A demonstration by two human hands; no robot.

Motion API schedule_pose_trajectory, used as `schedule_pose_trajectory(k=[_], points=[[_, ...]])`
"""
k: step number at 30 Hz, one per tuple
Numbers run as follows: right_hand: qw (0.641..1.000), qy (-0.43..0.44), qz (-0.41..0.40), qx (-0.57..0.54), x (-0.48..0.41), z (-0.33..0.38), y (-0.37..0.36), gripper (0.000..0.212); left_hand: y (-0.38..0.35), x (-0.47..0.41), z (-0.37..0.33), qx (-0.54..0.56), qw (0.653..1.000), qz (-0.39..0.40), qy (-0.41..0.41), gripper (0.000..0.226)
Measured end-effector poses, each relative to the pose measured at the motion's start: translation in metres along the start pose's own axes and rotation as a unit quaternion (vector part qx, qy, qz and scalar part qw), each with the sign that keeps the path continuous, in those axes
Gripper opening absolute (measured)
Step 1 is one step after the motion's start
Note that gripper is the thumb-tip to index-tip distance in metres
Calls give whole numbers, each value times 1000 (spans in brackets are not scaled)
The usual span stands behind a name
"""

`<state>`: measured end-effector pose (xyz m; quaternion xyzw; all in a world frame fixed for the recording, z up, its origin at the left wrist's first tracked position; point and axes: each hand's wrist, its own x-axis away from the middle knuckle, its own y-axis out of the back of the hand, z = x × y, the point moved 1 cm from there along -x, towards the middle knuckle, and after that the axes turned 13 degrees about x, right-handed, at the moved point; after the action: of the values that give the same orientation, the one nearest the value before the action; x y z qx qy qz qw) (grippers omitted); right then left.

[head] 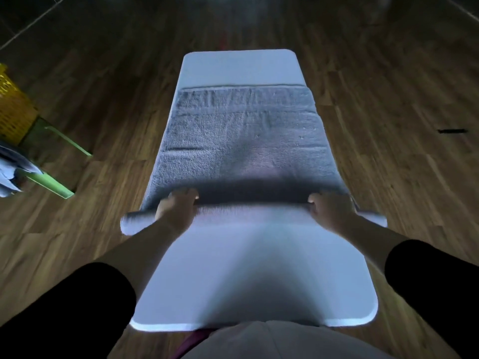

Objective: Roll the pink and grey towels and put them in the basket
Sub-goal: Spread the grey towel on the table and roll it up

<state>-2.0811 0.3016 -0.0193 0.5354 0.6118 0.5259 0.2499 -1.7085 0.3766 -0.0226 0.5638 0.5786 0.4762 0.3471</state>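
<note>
Grey towel (243,136) flat along white table (248,281), far hem short of table's far end, near edge turned into thin roll (248,212) across table's width. Roll ends overhang both long sides of table. My left hand (177,209) clamped on roll near table's left side, fingers curled over top. My right hand (329,211) clamped likewise near table's right side. Yellow basket (13,107) well left of table, on green stand (59,161). Pale cloth (13,172) just beside basket. Wood floor (388,99) under table.
</note>
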Motion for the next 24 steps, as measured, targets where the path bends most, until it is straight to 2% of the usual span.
schedule_pose_trajectory(k=[1, 3, 5, 7, 12, 14, 17, 18, 19, 21, 22, 24], points=[[998, -20, -41, -43, -1, 1, -5, 31, -5, 4, 0, 54, 998, -34, 12, 30], [996, -3, -25, -90, 3, 7, -12, 30, -20, 10, -3, 75, 997, -5, 17, 40], [999, 32, 5, -43, 7, 13, -20, 35, -33, 18, -6, 12, 999, 43, 12, 56], [999, 37, 29, 1, 9, 18, -25, 42, -34, 21, -7, -78, 995, 64, 6, 63], [1000, 28, -2, 5, 11, 19, -22, 35, -20, 14, -11, -151, 987, 55, -2, 35], [999, 44, 22, -3, 13, 17, -16, 34, -13, 5, -12, -159, 982, 102, -15, 35], [987, 73, 142, -19, 10, 9, -2, 40, 2, -3, -10, -117, 968, 221, 19, 46], [986, 69, 152, -11, 7, 6, 1, 45, 4, -4, -7, -111, 971, 209, 16, 46], [991, 51, 127, 4, 5, 3, 3, 48, 5, -4, -5, -99, 983, 158, 4, 44], [1000, -25, 12, -3, 0, 0, 1, 44, 0, -2, -3, -6, 1000, 18, -17, 37], [998, -55, -17, -36, 0, 1, -2, 40, -4, 0, -4, 35, 999, -17, -22, 35], [996, -50, 1, -74, 1, 7, -7, 39, -15, 3, -7, 18, 999, 19, -34, 45]])
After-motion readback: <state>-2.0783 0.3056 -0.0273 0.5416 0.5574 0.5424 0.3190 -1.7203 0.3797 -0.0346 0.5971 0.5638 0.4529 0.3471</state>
